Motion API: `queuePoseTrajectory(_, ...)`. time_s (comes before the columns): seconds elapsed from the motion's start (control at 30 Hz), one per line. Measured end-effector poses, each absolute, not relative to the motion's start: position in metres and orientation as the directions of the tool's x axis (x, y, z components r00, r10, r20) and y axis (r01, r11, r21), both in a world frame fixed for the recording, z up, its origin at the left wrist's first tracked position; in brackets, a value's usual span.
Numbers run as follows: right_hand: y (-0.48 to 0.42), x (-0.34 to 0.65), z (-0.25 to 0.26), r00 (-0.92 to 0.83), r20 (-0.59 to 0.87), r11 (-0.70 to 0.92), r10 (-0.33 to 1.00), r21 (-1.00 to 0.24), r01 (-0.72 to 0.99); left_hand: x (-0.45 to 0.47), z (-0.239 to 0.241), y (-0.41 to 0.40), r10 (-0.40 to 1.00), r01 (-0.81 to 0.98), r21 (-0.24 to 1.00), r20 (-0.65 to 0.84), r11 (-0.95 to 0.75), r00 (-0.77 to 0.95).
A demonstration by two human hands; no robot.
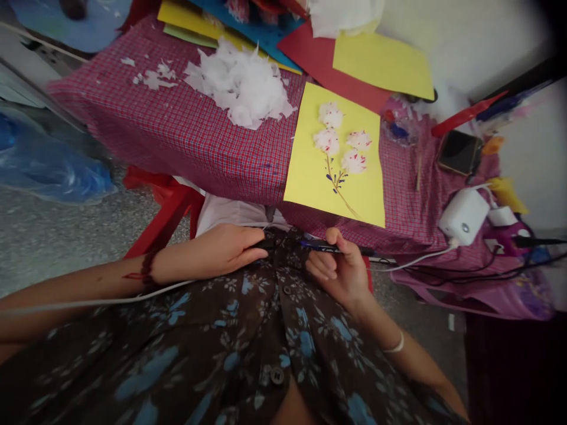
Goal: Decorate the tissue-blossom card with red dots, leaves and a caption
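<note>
Both my hands are close together in front of my shirt, below the table edge. My right hand (343, 274) is closed around a dark pen (319, 245) with a blue-violet end, which points left. Between the thumb and fingers of my left hand (233, 248) is a small black cap-like piece (268, 244), mostly hidden by the fingers. The pen and this piece are apart. Beyond them, a yellow sheet (305, 177) lies at the table edge. It bears several white-and-pink paper tufts (326, 141) as flowers, a drawn brown stem and dark blue leaf marks.
A heap of torn white paper (245, 85) rests on the checked tablecloth (221, 153). Coloured sheets (385, 62) lie at the back. On the right are a phone (459, 152), a white adapter box (464, 215) and cables. A red stool (166, 215) stands below left.
</note>
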State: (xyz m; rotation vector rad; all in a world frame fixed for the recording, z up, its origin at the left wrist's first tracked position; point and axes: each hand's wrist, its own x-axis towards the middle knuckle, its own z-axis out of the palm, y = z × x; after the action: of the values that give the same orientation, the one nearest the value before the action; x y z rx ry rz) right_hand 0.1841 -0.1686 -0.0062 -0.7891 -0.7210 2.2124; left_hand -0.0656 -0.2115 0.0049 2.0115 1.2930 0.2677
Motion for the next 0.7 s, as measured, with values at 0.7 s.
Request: queuePoseTrajectory(0.7,-0.172,0.186,-0.025,-0.566,-0.123,-0.353,0.815,-0.881,-0.316,-0.069,-0.008,-0.211,0.837,0.672,0.688,-0.174,-0.274,0.519)
